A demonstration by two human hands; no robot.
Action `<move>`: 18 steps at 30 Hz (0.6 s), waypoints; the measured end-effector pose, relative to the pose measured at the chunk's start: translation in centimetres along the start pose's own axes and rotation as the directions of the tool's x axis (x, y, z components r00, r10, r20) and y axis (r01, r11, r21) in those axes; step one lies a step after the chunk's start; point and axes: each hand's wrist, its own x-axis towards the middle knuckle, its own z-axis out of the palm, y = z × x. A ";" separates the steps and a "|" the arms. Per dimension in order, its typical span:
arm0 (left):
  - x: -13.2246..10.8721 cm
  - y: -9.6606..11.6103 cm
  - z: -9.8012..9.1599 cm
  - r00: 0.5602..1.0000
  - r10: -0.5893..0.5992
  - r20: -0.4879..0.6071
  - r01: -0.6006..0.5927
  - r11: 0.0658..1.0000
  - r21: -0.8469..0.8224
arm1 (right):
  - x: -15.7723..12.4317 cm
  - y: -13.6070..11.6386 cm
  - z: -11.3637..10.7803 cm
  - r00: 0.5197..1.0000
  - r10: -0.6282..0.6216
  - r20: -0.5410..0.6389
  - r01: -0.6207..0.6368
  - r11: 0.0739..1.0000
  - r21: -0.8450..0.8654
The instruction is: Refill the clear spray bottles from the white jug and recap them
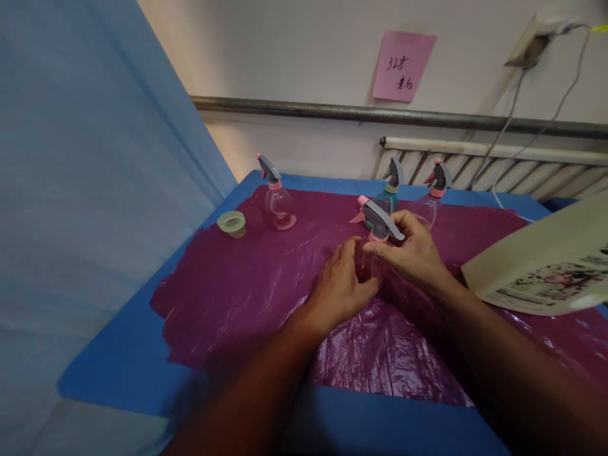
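A clear spray bottle (365, 267) with a grey and pink trigger head (380, 218) stands upright between my hands. My left hand (339, 285) is wrapped round the bottle's body from the left. At the pink collar under the trigger head, my right hand (413, 250) pinches with thumb and fingers. Behind them is a teal spray bottle (388, 197), partly hidden. Just beyond my right hand stands another clear spray bottle (430, 206) with a pink collar. Further left, a third clear spray bottle (280, 206) holds a little reddish liquid at its bottom.
Purple plastic sheeting (237, 285) covers much of the blue table (109, 361). A small pale green cup (232, 223) sits at the left. A large cream container (546, 266) lies at the right. Behind are a wall pipe (308, 109), a radiator (498, 155) and hanging cables; a blue curtain (95, 158) borders the left.
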 end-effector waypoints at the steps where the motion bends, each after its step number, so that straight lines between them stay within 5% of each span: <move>1: 0.0 0.0 0.0 1.000 0.000 0.003 0.000 1.000 0.004 | 0.1 0.1 -0.3 1.000 -0.014 0.012 0.014 1.000 -0.010; 9: 0.0 -0.3 0.2 1.000 -0.016 0.010 0.016 0.999 0.039 | 0.7 -1.5 -4.2 0.936 -0.087 0.342 0.068 0.995 0.067; 18: 0.2 -0.1 0.1 1.000 -0.010 -0.007 0.010 1.000 -0.018 | 0.5 -2.4 -3.2 0.937 -0.058 0.345 0.037 0.997 0.070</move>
